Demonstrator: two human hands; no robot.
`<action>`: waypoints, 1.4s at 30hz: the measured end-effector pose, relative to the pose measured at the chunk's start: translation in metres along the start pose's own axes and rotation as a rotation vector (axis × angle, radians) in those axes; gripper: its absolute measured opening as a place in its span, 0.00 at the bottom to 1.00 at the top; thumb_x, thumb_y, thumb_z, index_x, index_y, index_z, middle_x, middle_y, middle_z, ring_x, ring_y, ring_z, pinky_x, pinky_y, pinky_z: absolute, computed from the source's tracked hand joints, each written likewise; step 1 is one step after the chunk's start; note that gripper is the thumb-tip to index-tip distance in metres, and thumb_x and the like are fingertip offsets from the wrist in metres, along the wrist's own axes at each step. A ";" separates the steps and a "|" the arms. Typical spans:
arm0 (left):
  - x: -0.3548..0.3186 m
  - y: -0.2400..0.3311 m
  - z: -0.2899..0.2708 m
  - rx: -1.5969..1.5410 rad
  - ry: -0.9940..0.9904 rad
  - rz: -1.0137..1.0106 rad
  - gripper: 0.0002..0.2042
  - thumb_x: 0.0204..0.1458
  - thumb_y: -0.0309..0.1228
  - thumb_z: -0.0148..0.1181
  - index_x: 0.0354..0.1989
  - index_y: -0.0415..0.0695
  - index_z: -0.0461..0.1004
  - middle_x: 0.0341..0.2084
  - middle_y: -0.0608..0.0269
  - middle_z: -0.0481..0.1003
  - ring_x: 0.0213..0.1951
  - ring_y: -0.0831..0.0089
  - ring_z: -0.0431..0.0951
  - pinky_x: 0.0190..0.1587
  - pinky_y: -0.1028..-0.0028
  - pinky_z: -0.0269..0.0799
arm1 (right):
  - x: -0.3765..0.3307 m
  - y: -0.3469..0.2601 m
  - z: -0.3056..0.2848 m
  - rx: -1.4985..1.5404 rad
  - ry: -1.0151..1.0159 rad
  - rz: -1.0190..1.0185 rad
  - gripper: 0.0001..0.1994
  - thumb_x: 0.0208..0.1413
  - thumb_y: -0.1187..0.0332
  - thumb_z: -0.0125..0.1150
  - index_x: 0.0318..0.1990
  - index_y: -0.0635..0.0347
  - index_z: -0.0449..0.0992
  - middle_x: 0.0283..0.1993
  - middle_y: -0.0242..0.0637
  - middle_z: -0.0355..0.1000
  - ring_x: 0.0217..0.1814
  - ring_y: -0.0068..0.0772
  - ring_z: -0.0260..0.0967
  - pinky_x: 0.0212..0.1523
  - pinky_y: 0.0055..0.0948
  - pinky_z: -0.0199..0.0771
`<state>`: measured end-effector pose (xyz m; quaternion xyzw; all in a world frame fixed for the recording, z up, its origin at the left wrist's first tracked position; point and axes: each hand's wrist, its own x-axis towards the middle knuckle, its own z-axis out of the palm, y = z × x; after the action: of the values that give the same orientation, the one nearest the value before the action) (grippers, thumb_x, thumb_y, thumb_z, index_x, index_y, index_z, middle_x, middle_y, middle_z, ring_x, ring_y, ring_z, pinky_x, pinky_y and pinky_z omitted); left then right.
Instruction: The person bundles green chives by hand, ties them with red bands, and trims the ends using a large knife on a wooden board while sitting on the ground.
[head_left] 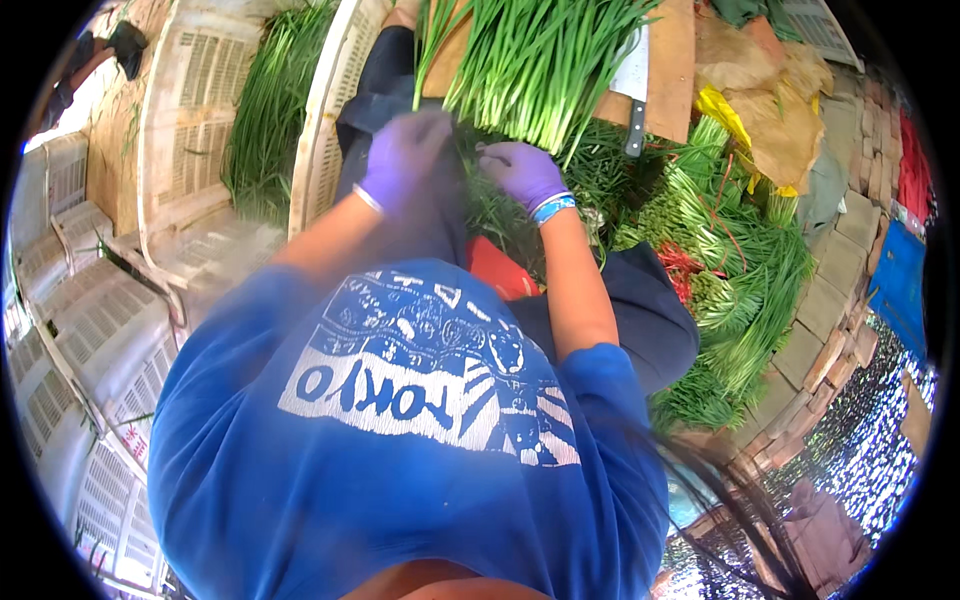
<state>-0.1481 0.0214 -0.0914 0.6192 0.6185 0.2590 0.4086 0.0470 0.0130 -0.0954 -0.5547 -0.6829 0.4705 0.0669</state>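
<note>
A thick bunch of long green chives (540, 70) lies on a wooden board (675, 80), its pale cut ends toward me. My left hand (408, 160), in a purple glove, is just below the stalks at the bunch's left side; motion blurs its fingers. Close to the pale ends is my right hand (524, 174), also gloved in purple, with thumb and fingers drawn together; whatever they may pinch is too small to make out. Loose green trimmings (510, 220) lie beneath both hands. A knife (633, 90) with a black handle rests at the board's right part.
At the left, a white plastic crate (320, 130) stands beside more long chives (275, 120). Tied green bundles (740, 290) are heaped on the right, near red ties (680, 270) and brown sheeting (765, 90). Stacked white crates (90, 310) fill the far left.
</note>
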 end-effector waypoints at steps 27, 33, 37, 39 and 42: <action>0.064 0.029 0.046 0.677 -0.224 0.271 0.10 0.40 0.32 0.53 0.31 0.42 0.67 0.20 0.55 0.73 0.24 0.59 0.74 0.26 0.64 0.69 | 0.144 -0.012 -0.059 -0.955 0.356 -0.447 0.21 0.52 0.55 0.46 0.55 0.43 0.61 0.57 0.22 0.57 0.62 0.24 0.49 0.62 0.36 0.43; 0.066 0.030 0.050 0.821 -0.163 0.401 0.03 0.40 0.28 0.52 0.21 0.42 0.68 0.14 0.57 0.71 0.18 0.62 0.74 0.20 0.67 0.68 | 0.136 -0.019 -0.065 -0.963 0.343 -0.435 0.21 0.52 0.55 0.45 0.55 0.44 0.61 0.57 0.22 0.58 0.62 0.24 0.49 0.62 0.36 0.43; 0.045 0.016 0.041 0.705 -0.147 0.385 0.05 0.41 0.30 0.51 0.20 0.42 0.68 0.12 0.55 0.69 0.17 0.58 0.72 0.20 0.65 0.66 | 0.140 -0.021 -0.069 -0.871 0.320 -0.469 0.21 0.52 0.57 0.45 0.55 0.48 0.61 0.56 0.25 0.59 0.61 0.26 0.50 0.61 0.36 0.44; 0.018 0.015 0.028 0.616 -0.386 0.384 0.06 0.42 0.31 0.51 0.21 0.43 0.69 0.13 0.54 0.69 0.20 0.58 0.72 0.22 0.63 0.67 | 0.140 -0.023 -0.072 -0.777 0.274 -0.496 0.21 0.51 0.62 0.47 0.54 0.55 0.62 0.55 0.34 0.60 0.61 0.31 0.52 0.60 0.36 0.48; -0.041 0.030 0.003 0.285 -0.854 0.493 0.08 0.42 0.34 0.52 0.28 0.45 0.71 0.17 0.53 0.70 0.24 0.56 0.72 0.27 0.60 0.67 | 0.145 -0.019 -0.069 -0.740 0.283 -0.491 0.21 0.50 0.59 0.44 0.52 0.52 0.64 0.57 0.33 0.59 0.62 0.34 0.49 0.62 0.40 0.41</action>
<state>-0.1324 -0.0160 -0.0605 0.8469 0.2612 -0.0151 0.4629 0.0216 0.1723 -0.1066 -0.4219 -0.9002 0.0853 0.0665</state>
